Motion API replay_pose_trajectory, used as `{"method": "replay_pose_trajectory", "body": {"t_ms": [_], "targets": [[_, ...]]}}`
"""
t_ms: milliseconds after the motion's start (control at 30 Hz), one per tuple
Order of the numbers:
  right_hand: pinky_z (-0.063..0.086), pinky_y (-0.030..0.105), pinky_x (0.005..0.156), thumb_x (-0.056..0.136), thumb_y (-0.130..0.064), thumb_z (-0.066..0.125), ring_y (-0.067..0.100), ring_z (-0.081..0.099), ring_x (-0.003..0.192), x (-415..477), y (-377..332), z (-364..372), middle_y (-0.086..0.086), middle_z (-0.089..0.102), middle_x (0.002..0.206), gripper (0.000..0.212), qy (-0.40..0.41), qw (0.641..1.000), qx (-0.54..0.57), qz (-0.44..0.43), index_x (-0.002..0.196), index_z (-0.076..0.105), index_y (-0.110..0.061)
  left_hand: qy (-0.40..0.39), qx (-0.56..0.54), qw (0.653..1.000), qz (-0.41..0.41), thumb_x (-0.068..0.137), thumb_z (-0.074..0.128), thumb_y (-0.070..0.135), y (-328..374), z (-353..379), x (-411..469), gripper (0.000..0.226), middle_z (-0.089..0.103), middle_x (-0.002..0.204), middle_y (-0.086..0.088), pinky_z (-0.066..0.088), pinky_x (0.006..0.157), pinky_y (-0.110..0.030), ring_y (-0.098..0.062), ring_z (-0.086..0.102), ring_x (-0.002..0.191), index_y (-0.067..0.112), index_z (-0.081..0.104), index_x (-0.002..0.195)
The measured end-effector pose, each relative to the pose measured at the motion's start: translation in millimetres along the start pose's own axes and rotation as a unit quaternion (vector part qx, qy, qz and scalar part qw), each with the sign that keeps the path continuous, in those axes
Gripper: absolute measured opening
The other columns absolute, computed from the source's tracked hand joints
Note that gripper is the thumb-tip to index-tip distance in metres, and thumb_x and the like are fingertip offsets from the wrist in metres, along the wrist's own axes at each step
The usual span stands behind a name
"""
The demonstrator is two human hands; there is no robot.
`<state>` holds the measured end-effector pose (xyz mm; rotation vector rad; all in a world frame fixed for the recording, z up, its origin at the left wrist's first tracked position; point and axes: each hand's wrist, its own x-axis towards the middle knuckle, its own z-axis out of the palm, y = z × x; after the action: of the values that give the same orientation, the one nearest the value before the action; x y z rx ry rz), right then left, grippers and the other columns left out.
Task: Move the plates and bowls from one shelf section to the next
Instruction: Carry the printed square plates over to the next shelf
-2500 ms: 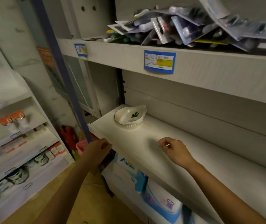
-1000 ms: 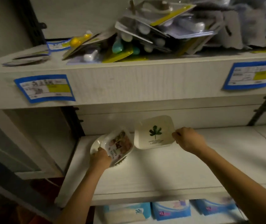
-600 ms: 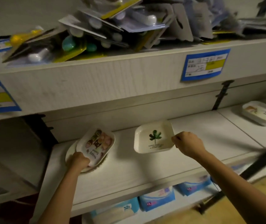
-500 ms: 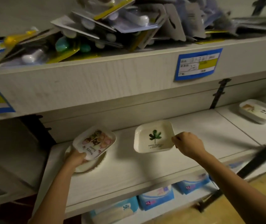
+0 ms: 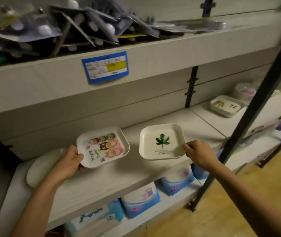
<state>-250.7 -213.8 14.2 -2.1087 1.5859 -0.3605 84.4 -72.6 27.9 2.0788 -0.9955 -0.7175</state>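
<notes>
My left hand (image 5: pixel 69 161) grips the left edge of a square white plate with cartoon Easter figures (image 5: pixel 103 147), lifted above the middle shelf (image 5: pixel 102 182). My right hand (image 5: pixel 198 153) pinches the right rim of a square white plate with a green leaf print (image 5: pixel 161 142), also held off the shelf. A white oval dish (image 5: pixel 39 168) lies on the shelf's left end, partly behind my left forearm. In the neighbouring shelf section to the right sit a rectangular printed dish (image 5: pixel 226 106) and a stack of round plates (image 5: pixel 244 93).
The upper shelf (image 5: pixel 153 60) hangs low over the plates, loaded with blister-packed goods (image 5: pixel 85 29) and bearing a blue price label (image 5: pixel 104 66). A dark slanted post (image 5: pixel 249 117) crosses in front on the right. Blue-white soft packs (image 5: pixel 141 202) fill the bottom shelf.
Both plates have moved right and come up off the shelf; the left plate left the oval dish it rested on. The view has swung right, showing more of the neighbouring section.
</notes>
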Motion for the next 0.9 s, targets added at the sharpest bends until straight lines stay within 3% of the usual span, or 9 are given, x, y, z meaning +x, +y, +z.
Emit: {"method": "replay_pose_trajectory", "body": {"t_ms": [133,233,367,567,667,900], "targets": [[0.046,0.029,0.057,0.095,-0.033,0.041,0.014,0.055,0.057,-24.4,61.5,-34.7,-0.001,0.057,0.060,0.042,0.017,0.999,0.016,0.041,0.062,0.059,-0.015,-0.052,0.035,0.998,0.029,0.090,0.043,0.004,45.7,57.4,-26.9,0.002,0.057,0.076,-0.011,0.041,0.054,-0.028,-0.020,0.053,0.061,0.003,0.045,0.090],[0.043,0.027,0.054,0.096,-0.031,0.042,0.014,0.054,0.056,-43.9,114.5,-61.8,-0.003,0.053,0.057,0.039,0.029,0.998,0.020,0.048,0.064,0.060,-0.016,-0.086,0.048,0.994,0.043,0.090,0.042,0.004,76.2,104.4,-49.8,0.004,0.057,0.080,-0.011,0.044,0.047,-0.016,-0.018,0.054,0.062,0.004,0.046,0.093],[0.036,0.025,0.048,0.096,-0.029,0.041,0.010,0.047,0.051,-70.5,183.5,-103.6,-0.008,0.049,0.055,0.043,0.044,0.997,-0.009,0.061,0.054,0.047,-0.025,-0.113,0.076,0.989,0.061,0.090,0.043,0.008,115.7,170.5,-83.5,0.012,0.057,0.079,-0.009,0.037,0.052,-0.026,-0.017,0.053,0.063,0.013,0.040,0.079],[0.035,0.028,0.050,0.095,-0.027,0.042,0.015,0.047,0.052,-92.8,275.8,-155.0,-0.004,0.049,0.052,0.046,0.058,0.992,-0.023,0.106,0.050,0.045,-0.019,-0.137,0.078,0.985,0.063,0.090,0.044,0.015,163.4,264.5,-110.3,0.008,0.054,0.080,-0.010,0.044,0.065,-0.035,-0.023,0.053,0.072,0.007,0.043,0.091],[0.037,0.030,0.052,0.095,-0.027,0.042,0.018,0.049,0.054,-97.6,312.4,-175.3,-0.003,0.050,0.053,0.045,0.066,0.990,-0.017,0.126,0.051,0.047,-0.019,-0.147,0.101,0.981,0.082,0.092,0.042,0.014,191.9,305.6,-117.6,0.011,0.052,0.079,-0.006,0.036,0.055,-0.029,-0.017,0.049,0.067,0.004,0.042,0.096],[0.030,0.027,0.047,0.095,-0.024,0.042,0.011,0.043,0.048,-86.1,382.0,-217.6,-0.004,0.047,0.051,0.045,0.087,0.984,0.002,0.155,0.050,0.044,-0.019,-0.166,0.104,0.972,0.131,0.093,0.041,0.016,255.5,387.9,-118.7,0.007,0.051,0.078,0.001,0.034,0.052,-0.021,-0.008,0.049,0.066,0.009,0.042,0.096]]}}
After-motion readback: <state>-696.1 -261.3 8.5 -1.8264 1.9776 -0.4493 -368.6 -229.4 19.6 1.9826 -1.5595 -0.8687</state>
